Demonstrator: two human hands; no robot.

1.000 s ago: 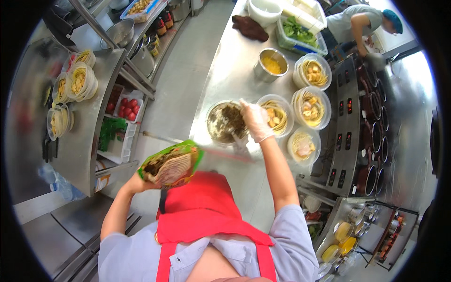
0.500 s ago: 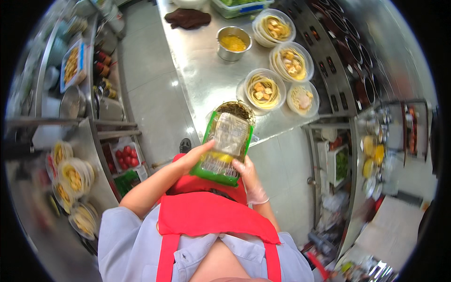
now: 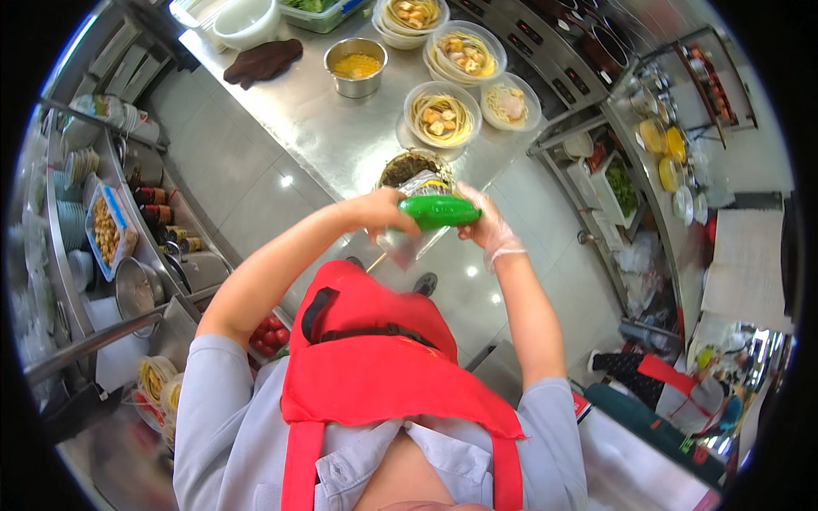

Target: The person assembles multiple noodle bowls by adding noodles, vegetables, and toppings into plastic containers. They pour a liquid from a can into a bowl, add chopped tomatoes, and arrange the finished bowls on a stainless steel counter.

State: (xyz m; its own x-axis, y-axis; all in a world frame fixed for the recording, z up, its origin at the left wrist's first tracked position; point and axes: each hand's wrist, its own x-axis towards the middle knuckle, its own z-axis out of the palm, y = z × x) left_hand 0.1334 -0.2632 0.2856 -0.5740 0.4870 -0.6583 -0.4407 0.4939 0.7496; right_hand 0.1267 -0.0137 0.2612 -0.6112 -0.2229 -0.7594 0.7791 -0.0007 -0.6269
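Observation:
A green plastic packet [image 3: 439,212] is held between both my hands, tilted at the near edge of the steel table. My left hand [image 3: 388,210] grips its left end, with the fingers wrapped over it. My right hand [image 3: 484,220], in a clear disposable glove, closes on the right end. Just beyond the packet, and partly hidden by it, stands a round container [image 3: 415,153] of dark, leafy-looking stuff. The packet's mouth faces away from me, so I cannot tell whether anything is coming out.
Clear plastic bowls [image 3: 409,117] of noodles topped with pale chunks stand on the steel table [image 3: 298,119]. A metal pot [image 3: 358,88] with yellow contents, a brown cloth [image 3: 262,63] and a white bowl [image 3: 245,25] are farther back. Shelving [image 3: 175,243] runs along my left.
The packet has gone from lying face up before me to tipped away, its green end towards me. Both hands have moved up towards the dark-filled container and my elbows have spread.

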